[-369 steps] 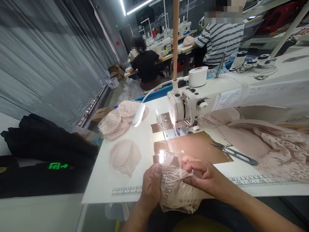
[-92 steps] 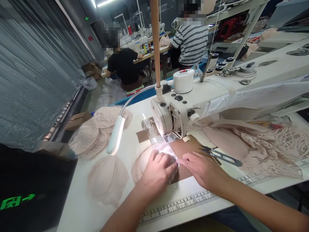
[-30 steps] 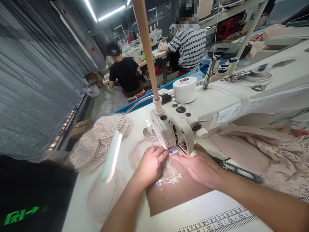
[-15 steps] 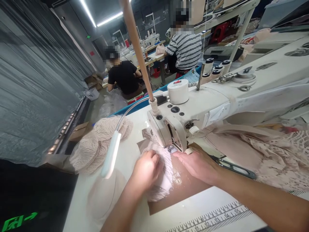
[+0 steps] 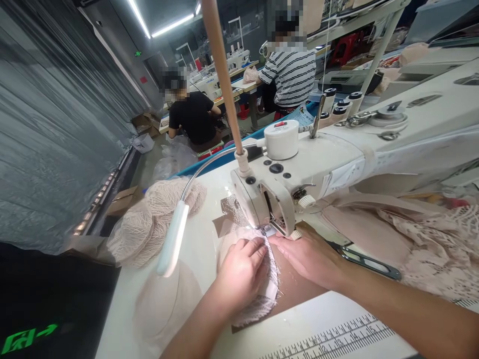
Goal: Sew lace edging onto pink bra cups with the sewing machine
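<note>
A pale pink lace cup piece [image 5: 267, 286] lies on the brown plate under the sewing machine head [image 5: 258, 199], its edge at the presser foot [image 5: 266, 228]. My left hand [image 5: 243, 269] is closed on this piece, fingers bent and pressed onto it just in front of the foot. To the right of the foot, my right hand [image 5: 309, 254] rests flat with fingers stretched out; its fingertips reach the edge of the piece. Part of that hand is hidden behind the machine head. A lit lamp [image 5: 174, 239] on a bendable neck hangs to the left.
Stacked lace cups [image 5: 157, 219] and a smooth beige cup [image 5: 166, 304] lie left on the white table. A ruler strip [image 5: 329, 344] runs along the front. Black-handled thread snips [image 5: 366, 262] and heaped lace garments [image 5: 419, 239] are right. Two people sit at machines farther back.
The lace piece has turned and shifted slightly right at the foot. My left hand has moved right and up with it, its fingers less curled. My right hand has barely moved.
</note>
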`<state>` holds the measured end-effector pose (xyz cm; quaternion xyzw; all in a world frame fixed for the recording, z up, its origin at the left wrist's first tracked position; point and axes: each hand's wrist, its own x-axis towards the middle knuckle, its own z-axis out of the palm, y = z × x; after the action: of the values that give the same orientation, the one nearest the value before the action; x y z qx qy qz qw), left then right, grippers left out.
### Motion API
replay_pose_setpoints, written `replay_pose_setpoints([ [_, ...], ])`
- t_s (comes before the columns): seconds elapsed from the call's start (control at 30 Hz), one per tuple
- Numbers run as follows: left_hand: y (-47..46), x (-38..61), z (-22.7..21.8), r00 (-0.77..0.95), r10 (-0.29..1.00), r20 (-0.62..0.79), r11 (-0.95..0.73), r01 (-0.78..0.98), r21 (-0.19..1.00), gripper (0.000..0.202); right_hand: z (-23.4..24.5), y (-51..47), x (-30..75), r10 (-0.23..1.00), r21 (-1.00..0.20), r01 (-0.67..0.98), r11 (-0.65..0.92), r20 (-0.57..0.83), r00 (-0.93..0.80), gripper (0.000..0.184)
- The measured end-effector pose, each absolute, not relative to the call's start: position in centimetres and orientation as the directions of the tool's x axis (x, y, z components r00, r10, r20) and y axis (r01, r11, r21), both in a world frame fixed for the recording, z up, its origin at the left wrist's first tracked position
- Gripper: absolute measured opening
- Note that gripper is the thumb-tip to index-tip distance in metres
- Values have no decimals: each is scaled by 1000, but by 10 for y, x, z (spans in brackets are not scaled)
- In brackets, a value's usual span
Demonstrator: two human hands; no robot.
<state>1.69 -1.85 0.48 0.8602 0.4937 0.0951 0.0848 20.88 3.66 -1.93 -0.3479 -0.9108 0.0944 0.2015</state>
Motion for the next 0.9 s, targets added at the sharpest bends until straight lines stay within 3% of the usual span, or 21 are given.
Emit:
replay_pose_setpoints([
  [0.17, -19, 18, 6, 490, 870, 49, -486, 839, 246, 38, -25, 36, 208, 607, -304, 532, 790, 271, -747, 32],
  [0.43, -10, 13, 2, 527, 848, 46, -526, 831, 183, 44, -31, 35, 202, 675, -220, 639, 737, 284, -681, 28],
  [0.6, -8, 11, -2, 530, 842, 103, -539, 831, 139, 39, -26, 34, 200, 684, -247, 639, 729, 284, -672, 36],
  [0.9, -6, 8, -8, 554, 818, 156, -574, 803, 162, 38, -25, 33, 200, 677, -233, 636, 735, 292, -676, 34],
])
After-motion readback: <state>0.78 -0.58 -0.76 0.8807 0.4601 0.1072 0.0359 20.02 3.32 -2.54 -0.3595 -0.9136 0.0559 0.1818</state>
